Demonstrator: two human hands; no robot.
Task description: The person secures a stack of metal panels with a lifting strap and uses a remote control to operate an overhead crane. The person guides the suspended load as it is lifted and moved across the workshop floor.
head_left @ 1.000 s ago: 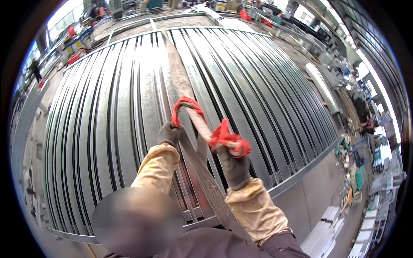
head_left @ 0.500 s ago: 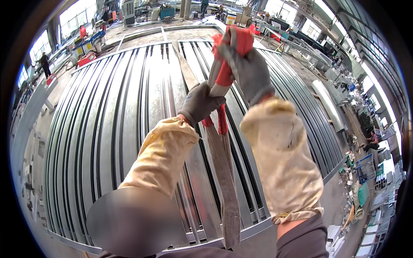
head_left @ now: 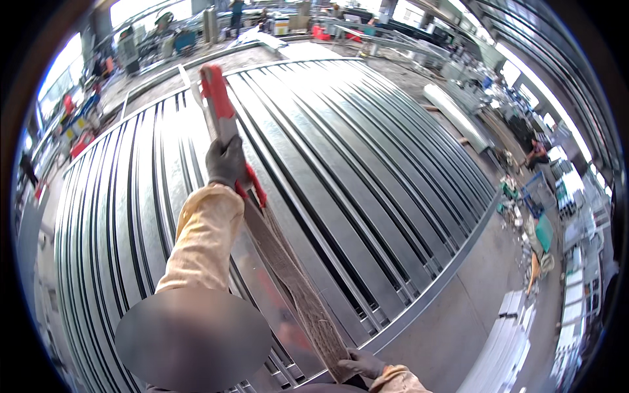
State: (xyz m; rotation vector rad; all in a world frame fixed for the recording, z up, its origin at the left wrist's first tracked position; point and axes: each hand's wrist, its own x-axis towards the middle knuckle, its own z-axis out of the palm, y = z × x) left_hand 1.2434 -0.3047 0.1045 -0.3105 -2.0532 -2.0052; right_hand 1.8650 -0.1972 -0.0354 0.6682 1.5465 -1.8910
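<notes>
A flat grey-brown webbing sling (head_left: 288,268) with red-covered end loops (head_left: 217,92) runs across a wide stack of metal panels or profiles (head_left: 367,196). My left hand (head_left: 225,161), in a grey glove, is closed around the sling just below the upper red loop, which sticks up past the fist. More red covering shows just under that hand. At the front edge of the metal, my right hand (head_left: 362,363), also gloved, grips the lower part of the sling by its side. A cream sleeve cover (head_left: 204,229) covers my left forearm.
Long pale bars (head_left: 501,347) lie on the floor at the right front. A silvery rolled or curved sheet (head_left: 457,118) rests beyond the right edge. A green piece (head_left: 544,234) and loose scraps lie at the right. A person (head_left: 537,155) is at the far right.
My right hand has left the upper red loop and come down to the sling's lower part near me. My left hand still holds it. The view has turned to the right.
</notes>
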